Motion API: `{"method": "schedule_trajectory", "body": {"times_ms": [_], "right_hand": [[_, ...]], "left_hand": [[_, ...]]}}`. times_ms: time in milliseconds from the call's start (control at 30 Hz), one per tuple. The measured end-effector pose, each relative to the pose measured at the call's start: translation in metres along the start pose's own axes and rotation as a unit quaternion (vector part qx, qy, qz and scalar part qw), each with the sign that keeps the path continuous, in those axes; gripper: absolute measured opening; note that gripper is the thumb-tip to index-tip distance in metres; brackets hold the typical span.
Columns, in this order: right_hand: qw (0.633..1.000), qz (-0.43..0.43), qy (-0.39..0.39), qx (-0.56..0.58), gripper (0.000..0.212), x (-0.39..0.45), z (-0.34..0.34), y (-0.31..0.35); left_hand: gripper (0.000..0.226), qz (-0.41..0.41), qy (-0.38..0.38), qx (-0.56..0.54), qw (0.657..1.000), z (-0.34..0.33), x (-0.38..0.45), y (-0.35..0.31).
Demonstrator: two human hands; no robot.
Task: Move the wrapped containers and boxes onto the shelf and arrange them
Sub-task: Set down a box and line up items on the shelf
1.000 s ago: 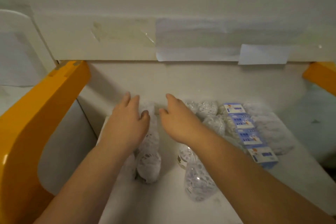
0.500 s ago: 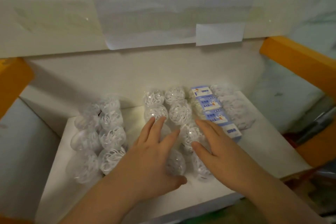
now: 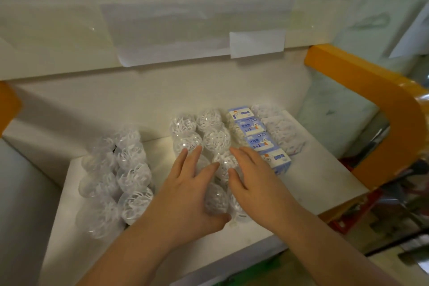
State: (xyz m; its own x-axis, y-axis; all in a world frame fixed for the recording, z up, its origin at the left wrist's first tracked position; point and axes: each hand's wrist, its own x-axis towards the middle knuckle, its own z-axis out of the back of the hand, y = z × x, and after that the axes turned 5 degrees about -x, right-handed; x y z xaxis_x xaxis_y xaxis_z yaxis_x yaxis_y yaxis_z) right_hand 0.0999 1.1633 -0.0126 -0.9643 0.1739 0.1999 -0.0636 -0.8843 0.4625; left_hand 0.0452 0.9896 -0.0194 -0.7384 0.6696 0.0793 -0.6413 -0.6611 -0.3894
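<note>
On the white shelf (image 3: 320, 183) stand several clear wrapped containers filled with white curled pieces. A left block of them (image 3: 120, 176) stands apart. A middle double row (image 3: 210, 137) runs front to back. My left hand (image 3: 190, 195) lies flat on the left side of that row, fingers spread, thumb under a front container (image 3: 216, 199). My right hand (image 3: 255, 183) rests spread on its right side. Several blue-and-white boxes (image 3: 257, 139) line up right of the row, and pale wrapped packs (image 3: 281, 130) lie beyond them.
An upper white shelf board with taped paper sheets (image 3: 256, 43) overhangs the back. Orange frame rails stand at the right (image 3: 376, 90) and far left (image 3: 8, 104). Red and dark items show below the shelf's right front corner (image 3: 371, 211).
The view has swung right and down. My hands left the left block of containers and now press on the middle double row. Since half a second ago they have barely shifted.
</note>
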Motion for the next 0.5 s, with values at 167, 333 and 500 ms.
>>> {"method": "schedule_trajectory", "body": {"times_ms": [167,333,500], "right_hand": [[1.0,0.004,-0.028,0.007,0.05,-0.002,0.004,-0.001],[0.995,-0.03,-0.089,0.041,0.034,-0.011,0.027,-0.034],[0.993,-0.077,-0.086,-0.018,0.04,-0.004,0.05,-0.105]], "left_hand": [[0.109,-0.006,-0.016,-0.025,1.0,0.001,0.0,0.002],[0.092,0.031,-0.069,-0.069,0.995,0.017,0.005,-0.011],[0.077,0.01,-0.075,-0.025,0.997,0.02,0.032,-0.051]]}}
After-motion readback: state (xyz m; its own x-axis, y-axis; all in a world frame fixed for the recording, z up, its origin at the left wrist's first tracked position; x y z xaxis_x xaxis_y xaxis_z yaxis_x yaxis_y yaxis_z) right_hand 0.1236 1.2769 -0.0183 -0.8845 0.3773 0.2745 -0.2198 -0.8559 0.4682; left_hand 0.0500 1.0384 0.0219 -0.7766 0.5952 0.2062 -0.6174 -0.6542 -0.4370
